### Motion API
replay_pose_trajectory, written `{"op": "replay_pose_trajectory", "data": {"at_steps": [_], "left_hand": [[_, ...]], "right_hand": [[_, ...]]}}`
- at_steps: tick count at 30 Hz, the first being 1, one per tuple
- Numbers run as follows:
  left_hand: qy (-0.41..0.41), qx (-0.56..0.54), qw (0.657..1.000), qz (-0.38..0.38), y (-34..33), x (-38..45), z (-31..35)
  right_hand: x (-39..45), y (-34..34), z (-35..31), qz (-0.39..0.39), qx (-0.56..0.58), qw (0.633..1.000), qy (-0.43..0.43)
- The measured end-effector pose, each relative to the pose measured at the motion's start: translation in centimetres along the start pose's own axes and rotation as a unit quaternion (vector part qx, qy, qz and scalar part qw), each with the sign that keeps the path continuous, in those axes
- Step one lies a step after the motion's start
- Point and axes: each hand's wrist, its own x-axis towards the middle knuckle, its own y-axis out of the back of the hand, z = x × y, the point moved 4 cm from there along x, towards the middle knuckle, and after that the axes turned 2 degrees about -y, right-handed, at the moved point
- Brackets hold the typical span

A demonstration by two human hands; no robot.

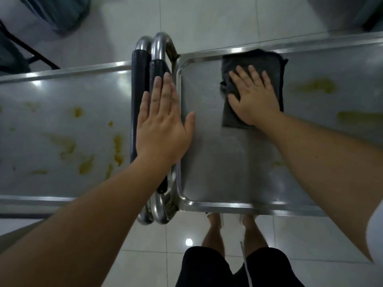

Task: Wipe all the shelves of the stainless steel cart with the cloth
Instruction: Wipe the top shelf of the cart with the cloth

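Head view looks down on two steel carts side by side. Right hand [253, 96] lies flat on the dark cloth [251, 65], fingers straight and spread, pressing it on the top shelf [209, 162] of the right cart, near the far rim. Left hand [163, 123] rests flat on the black handle [138, 79], fingers straight and close together. I think the wiping of this top shelf is going on. Yellow stains [317, 84] sit just right of the cloth, so next it should slide that way, pressing hard.
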Motion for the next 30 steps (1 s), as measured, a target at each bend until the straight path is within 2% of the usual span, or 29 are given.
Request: {"op": "replay_pose_trajectory", "data": {"at_steps": [7, 10, 17, 26, 30], "left_hand": [[-0.008, -0.011, 1.000, -0.017, 0.1, 0.2, -0.1], [-0.008, -0.011, 1.000, -0.017, 0.1, 0.2, 0.1], [-0.014, -0.027, 1.000, -0.008, 0.1, 0.1, -0.1], [-0.011, 0.015, 1.000, 0.009, -0.1, 0.1, 0.1], [-0.003, 0.022, 1.000, 0.015, -0.2, 0.1, 0.1]], "right_hand": [[-21.0, -6.6, 1.9, -0.005, -0.018, 1.000, 0.011], [-25.6, -8.9, 3.5, -0.015, -0.039, 0.999, 0.004], [-17.8, -6.4, 6.6, 0.023, -0.057, 0.998, 0.032], [0.0, 2.2, 11.5, 0.020, -0.013, 0.999, -0.033], [1.5, 2.6, 11.5, 0.022, -0.011, 0.998, -0.055]]}}
